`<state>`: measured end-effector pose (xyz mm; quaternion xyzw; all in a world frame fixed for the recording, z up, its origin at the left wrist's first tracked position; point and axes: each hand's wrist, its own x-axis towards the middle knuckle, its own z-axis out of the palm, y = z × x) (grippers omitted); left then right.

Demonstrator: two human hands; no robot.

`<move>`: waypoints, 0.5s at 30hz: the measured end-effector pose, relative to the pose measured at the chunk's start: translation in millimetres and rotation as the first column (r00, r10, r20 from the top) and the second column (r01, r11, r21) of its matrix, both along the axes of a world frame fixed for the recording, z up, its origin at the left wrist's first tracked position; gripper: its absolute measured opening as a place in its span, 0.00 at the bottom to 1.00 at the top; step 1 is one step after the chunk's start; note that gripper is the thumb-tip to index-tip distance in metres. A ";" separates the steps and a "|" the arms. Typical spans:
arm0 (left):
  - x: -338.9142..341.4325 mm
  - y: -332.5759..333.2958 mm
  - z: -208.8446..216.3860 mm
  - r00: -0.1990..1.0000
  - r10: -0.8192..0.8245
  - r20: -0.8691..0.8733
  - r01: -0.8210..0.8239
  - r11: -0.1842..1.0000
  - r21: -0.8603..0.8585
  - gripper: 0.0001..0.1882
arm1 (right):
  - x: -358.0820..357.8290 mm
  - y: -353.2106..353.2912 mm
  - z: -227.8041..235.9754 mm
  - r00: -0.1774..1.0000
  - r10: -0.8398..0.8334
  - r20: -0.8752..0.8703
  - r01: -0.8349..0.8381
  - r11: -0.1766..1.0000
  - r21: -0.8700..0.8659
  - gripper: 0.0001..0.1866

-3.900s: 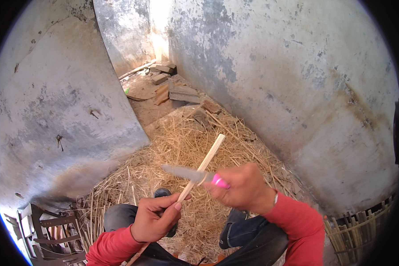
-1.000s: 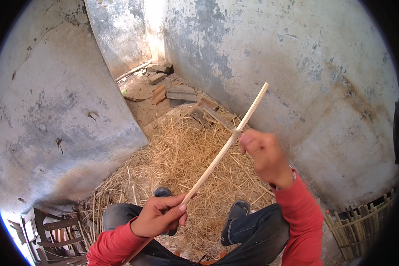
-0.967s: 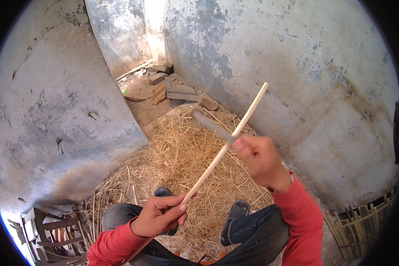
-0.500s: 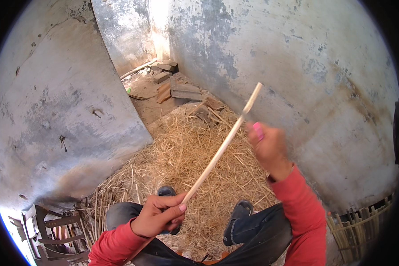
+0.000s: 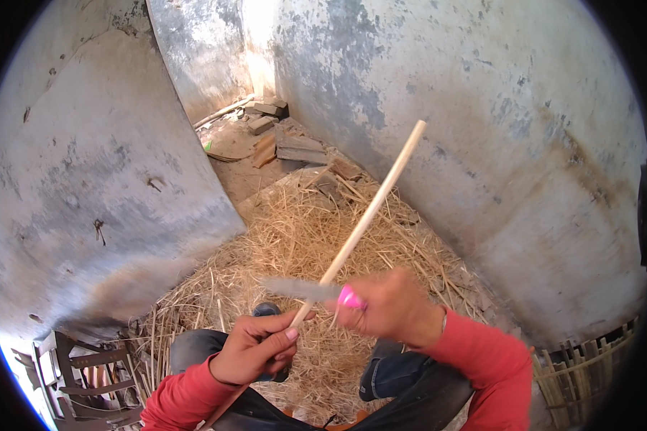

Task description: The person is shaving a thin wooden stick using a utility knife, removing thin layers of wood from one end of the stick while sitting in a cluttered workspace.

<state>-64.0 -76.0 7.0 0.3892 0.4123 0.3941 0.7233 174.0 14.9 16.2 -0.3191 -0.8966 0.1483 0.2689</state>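
A long pale stick (image 5: 372, 206), its bark stripped, slants from my lap up to the right. My left hand (image 5: 257, 346) grips it low down, thumb and fingers closed round it. In my right hand (image 5: 388, 305) is a knife (image 5: 300, 289) with a pink handle. The blade crosses the stick just above my left hand and points to the left; it is somewhat blurred. The stick's lower end runs back beneath my left forearm.
Straw-like shavings (image 5: 295, 237) cover the floor around my feet. Bricks and broken tiles (image 5: 302, 149) lie by the far corner. A dark slatted frame (image 5: 97, 373) stands at the lower left, a slatted basket (image 5: 579, 377) at the lower right. Plastered walls (image 5: 539, 144) enclose the spot.
My right hand with the knife has come down and left along the stick, from near its upper end to just above my left hand. The left hand has kept its hold.
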 end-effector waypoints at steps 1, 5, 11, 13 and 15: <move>-1.3 -0.9 0.0 1.000 0.002 -0.009 -0.002 1.000 -0.006 0.20 | 4.4 14.6 -3.3 0.995 -0.080 -0.059 0.083 0.994 0.067 0.23; -2.0 -3.1 6.8 1.000 -0.015 -0.025 0.013 0.999 -0.045 0.20 | 51.7 72.5 3.8 0.836 -0.442 -0.326 0.460 0.888 -0.026 0.25; -3.2 -3.7 -5.5 0.999 -0.032 0.014 0.033 0.998 -0.062 0.20 | 41.4 41.3 9.2 0.921 -0.323 -0.217 0.313 0.946 -0.079 0.22; -1.7 -2.0 -3.4 1.000 0.006 -0.009 -0.006 1.000 -0.022 0.19 | 22.2 21.5 0.3 0.978 -0.143 -0.150 0.125 0.984 -0.124 0.20; 1.0 -2.3 -2.6 1.000 0.004 -0.019 -0.004 1.000 -0.009 0.19 | 14.2 10.2 -1.3 0.985 -0.074 -0.153 0.054 0.990 -0.130 0.20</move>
